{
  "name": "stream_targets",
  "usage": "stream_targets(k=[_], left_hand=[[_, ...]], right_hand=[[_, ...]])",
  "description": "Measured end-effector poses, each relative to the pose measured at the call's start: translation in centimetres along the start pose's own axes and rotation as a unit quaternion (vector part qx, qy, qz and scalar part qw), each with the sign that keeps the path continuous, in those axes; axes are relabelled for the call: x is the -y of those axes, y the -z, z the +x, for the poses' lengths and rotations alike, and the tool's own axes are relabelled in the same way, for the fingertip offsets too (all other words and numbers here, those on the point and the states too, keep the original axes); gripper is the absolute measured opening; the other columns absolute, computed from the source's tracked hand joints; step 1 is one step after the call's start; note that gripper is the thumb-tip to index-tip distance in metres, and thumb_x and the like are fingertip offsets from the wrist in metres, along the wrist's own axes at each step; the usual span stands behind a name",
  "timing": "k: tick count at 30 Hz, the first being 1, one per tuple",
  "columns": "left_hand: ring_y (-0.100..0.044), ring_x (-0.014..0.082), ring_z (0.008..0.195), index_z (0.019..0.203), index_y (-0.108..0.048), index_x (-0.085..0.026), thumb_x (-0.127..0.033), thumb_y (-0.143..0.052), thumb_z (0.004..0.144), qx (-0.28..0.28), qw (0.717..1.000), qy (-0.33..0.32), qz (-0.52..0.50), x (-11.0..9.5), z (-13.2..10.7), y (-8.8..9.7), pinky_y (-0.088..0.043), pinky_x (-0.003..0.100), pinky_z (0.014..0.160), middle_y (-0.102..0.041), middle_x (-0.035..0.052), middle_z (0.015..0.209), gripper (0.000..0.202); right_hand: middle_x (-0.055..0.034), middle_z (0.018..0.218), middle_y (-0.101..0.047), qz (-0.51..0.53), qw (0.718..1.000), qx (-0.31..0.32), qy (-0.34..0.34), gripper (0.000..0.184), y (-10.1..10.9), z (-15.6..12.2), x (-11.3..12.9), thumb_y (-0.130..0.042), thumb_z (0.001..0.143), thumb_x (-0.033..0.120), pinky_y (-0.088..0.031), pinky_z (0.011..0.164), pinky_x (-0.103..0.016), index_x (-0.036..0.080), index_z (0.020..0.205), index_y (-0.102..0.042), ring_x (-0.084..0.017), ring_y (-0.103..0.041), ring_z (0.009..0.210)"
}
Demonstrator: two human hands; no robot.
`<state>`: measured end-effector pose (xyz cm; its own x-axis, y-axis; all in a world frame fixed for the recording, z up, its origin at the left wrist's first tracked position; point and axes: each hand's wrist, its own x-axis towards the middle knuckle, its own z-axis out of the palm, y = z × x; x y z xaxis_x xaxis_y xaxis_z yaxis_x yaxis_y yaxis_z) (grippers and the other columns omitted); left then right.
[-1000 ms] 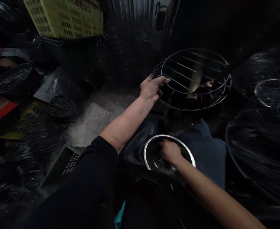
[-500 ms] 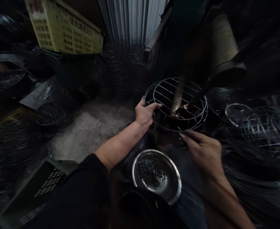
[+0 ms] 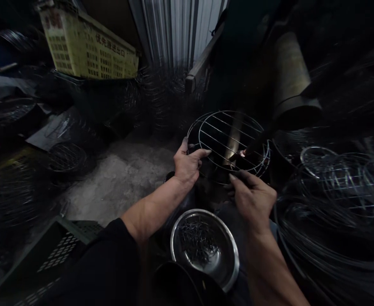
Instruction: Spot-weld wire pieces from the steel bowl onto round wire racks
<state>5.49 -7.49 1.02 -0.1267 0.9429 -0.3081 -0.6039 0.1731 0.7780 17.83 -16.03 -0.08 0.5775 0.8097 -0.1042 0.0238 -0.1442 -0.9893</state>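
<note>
My left hand (image 3: pixel 186 165) grips the left rim of a round wire rack (image 3: pixel 228 146), a chrome-coloured grid of parallel bars. My right hand (image 3: pixel 252 197) sits at the rack's lower rim, its fingertips pinched together; anything between them is too small to see. Behind the rack's right side, a dark rod with a copper tip (image 3: pixel 242 153) reaches over the bars, below a large brass-coloured cylinder (image 3: pixel 291 78). Under my hands, a steel bowl (image 3: pixel 204 248) holds a heap of short dark wire pieces (image 3: pixel 198 240).
Stacked wire racks and coils (image 3: pixel 336 199) fill the right side. A concrete floor (image 3: pixel 116 187) lies to the left, with a dark perforated crate (image 3: pixel 49 255) at lower left. A yellow plastic crate (image 3: pixel 88 46) and a corrugated metal wall (image 3: pixel 177 29) stand at the back.
My right hand has left the steel bowl and risen to the rack's lower rim. My left hand stays on the rim, and the whole view has tilted downward.
</note>
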Motion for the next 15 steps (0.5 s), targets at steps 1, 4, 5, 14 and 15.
stream_targets(k=[1,4,5,14,15], left_hand=[[-0.053,0.0036,0.058,0.123,-0.062,-0.020,-0.006,-0.082,0.049,0.002,1.000,-0.002,-0.004,-0.1,-0.1,0.1,-0.029,0.018,0.047,-0.057,-0.0055,0.084,0.078],[-0.052,0.0033,0.057,0.108,-0.063,-0.018,-0.006,-0.082,0.048,0.014,1.000,-0.004,-0.024,-0.3,-0.1,0.1,-0.028,0.019,0.046,-0.054,-0.0064,0.080,0.064],[-0.052,0.0035,0.057,0.106,-0.063,-0.017,-0.006,-0.082,0.048,0.018,0.999,-0.002,-0.029,-0.3,0.1,0.0,-0.028,0.019,0.046,-0.052,-0.0067,0.078,0.062],[-0.048,0.0040,0.055,0.094,-0.060,-0.018,-0.008,-0.078,0.048,-0.002,1.000,-0.011,-0.002,0.6,2.6,-1.6,-0.025,0.020,0.045,-0.051,-0.0071,0.074,0.051],[-0.048,0.0040,0.055,0.096,-0.061,-0.018,-0.008,-0.078,0.048,-0.001,1.000,-0.013,-0.002,0.5,2.6,-1.6,-0.026,0.020,0.045,-0.051,-0.0072,0.074,0.052]], right_hand=[[-0.0006,0.057,-0.068,-0.005,1.000,0.000,0.007,0.036,0.0,-0.3,0.0,-0.080,0.066,0.041,-0.048,0.044,-0.026,0.014,0.091,-0.078,-0.016,-0.060,0.046],[-0.0007,0.061,-0.069,-0.012,0.999,-0.008,0.037,0.033,0.0,-0.7,-0.2,-0.079,0.070,0.042,-0.050,0.045,-0.025,0.016,0.089,-0.078,-0.015,-0.060,0.047],[-0.0010,0.062,-0.070,-0.003,0.999,-0.021,0.047,0.031,-0.1,-0.6,-0.3,-0.078,0.070,0.041,-0.050,0.046,-0.025,0.016,0.088,-0.078,-0.015,-0.062,0.049],[0.0014,0.061,-0.067,0.146,0.987,-0.051,0.049,0.026,-2.6,3.2,-0.4,-0.079,0.062,0.035,-0.050,0.040,-0.025,0.015,0.078,-0.073,-0.016,-0.063,0.045],[0.0015,0.061,-0.067,0.149,0.986,-0.053,0.050,0.026,-2.7,3.2,-0.5,-0.080,0.062,0.034,-0.050,0.040,-0.025,0.015,0.079,-0.074,-0.016,-0.063,0.045]])
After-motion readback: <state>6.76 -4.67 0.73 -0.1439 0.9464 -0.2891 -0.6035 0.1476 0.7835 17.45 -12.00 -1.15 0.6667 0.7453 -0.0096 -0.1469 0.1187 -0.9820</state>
